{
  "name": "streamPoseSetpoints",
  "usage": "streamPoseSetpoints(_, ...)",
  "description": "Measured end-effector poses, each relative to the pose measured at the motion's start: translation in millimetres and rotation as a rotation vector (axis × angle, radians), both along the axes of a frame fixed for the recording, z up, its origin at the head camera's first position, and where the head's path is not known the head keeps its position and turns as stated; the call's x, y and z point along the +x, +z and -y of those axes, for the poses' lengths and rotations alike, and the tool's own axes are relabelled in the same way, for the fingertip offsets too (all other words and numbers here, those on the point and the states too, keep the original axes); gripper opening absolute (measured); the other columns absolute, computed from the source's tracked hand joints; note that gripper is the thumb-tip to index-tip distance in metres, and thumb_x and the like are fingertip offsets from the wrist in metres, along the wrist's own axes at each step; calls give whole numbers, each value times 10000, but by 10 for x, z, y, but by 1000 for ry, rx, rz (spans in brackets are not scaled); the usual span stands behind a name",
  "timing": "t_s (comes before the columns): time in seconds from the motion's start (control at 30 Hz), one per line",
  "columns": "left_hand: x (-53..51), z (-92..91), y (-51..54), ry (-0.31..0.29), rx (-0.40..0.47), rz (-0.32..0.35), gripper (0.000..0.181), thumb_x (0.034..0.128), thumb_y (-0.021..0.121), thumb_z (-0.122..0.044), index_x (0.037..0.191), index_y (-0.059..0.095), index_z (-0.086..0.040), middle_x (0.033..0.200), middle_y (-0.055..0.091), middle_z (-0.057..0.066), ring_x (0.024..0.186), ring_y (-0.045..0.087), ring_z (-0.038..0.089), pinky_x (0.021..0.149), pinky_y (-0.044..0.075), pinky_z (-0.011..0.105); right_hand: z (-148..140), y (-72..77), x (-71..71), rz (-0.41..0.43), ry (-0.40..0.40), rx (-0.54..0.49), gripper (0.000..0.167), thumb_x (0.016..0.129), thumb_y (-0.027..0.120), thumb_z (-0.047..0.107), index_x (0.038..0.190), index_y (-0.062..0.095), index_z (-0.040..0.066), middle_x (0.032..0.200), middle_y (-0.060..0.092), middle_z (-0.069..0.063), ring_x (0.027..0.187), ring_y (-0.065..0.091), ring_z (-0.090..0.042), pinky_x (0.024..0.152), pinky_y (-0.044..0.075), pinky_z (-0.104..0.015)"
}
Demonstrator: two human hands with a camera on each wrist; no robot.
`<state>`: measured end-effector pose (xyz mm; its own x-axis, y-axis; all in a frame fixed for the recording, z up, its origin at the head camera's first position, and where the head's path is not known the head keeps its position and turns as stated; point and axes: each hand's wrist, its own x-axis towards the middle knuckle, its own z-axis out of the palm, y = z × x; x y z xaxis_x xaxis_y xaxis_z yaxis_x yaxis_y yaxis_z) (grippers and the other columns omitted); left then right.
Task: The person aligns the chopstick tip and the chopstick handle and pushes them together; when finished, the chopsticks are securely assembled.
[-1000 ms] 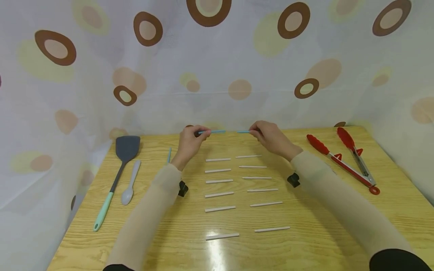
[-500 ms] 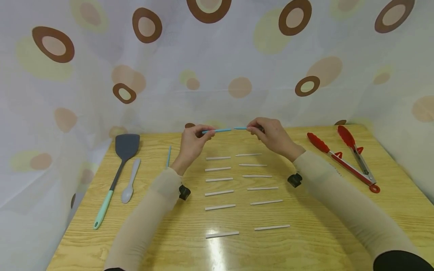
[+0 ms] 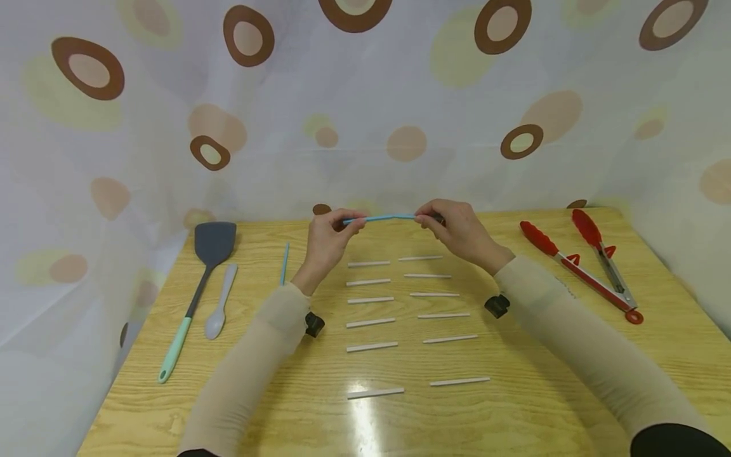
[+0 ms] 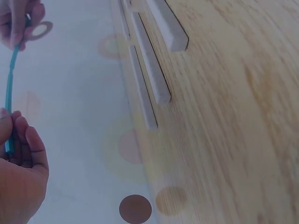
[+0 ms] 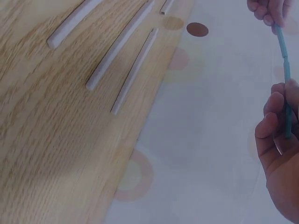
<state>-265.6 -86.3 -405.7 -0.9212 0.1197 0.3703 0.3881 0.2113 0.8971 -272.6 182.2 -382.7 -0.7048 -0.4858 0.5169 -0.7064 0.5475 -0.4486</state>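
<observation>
Above the far edge of the table, my left hand (image 3: 327, 241) pinches a thin blue stick (image 3: 377, 218) between thumb and fingers. Opposite it, my right hand (image 3: 457, 231) pinches a second blue stick (image 3: 404, 216). The two sticks meet end to end between the hands, with a slight bend where they touch. Both wrist views show this joint, with the left-hand stick (image 4: 9, 88) and the right-hand stick (image 5: 287, 70) in line. Another blue stick (image 3: 284, 263) lies on the table, its near end hidden by my left forearm.
Two columns of white sticks (image 3: 371, 322) lie on the wooden table (image 3: 514, 393) below the hands. To the left are a dark spatula (image 3: 215, 244) and a grey spoon (image 3: 216, 324). Red tongs (image 3: 594, 282) lie at the right. A patterned cloth (image 3: 365, 82) hangs behind.
The two blue sticks have come together: a gap between their tips has closed, and the tips now meet. My left hand has shifted slightly right; the things on the table lie as before.
</observation>
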Motion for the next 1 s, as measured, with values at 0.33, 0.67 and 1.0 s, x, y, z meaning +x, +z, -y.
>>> streamPoseSetpoints(0.33, 17, 26, -12, -38, 34, -32, 215, 912, 720, -168, 1066, 755, -22, 1011, 722, 62, 815, 669, 232, 691, 534, 287, 13, 29, 53, -12, 5, -2, 106, 972, 647, 112, 1011, 716, 42, 791, 652, -12, 557, 517, -69, 532, 450, -285)
streamPoseSetpoints(0.67, 58, 47, -30, -56, -7, -21, 153, 899, 740, -157, 999, 773, -47, 909, 722, 61, 760, 668, 191, 647, 528, 283, -2, 38, 93, 4, 27, 28, 94, 971, 648, 106, 986, 722, 51, 797, 654, -11, 623, 595, -75, 561, 498, -295)
streamPoseSetpoints(1.0, 140, 85, 6, -118, 47, -5, 136, 894, 736, -127, 997, 780, -49, 867, 728, 129, 759, 700, 229, 756, 571, 385, 0, 85, 133, -114, 89, 39, 51, 937, 681, 51, 928, 725, 27, 778, 667, 7, 618, 583, -72, 540, 465, -285)
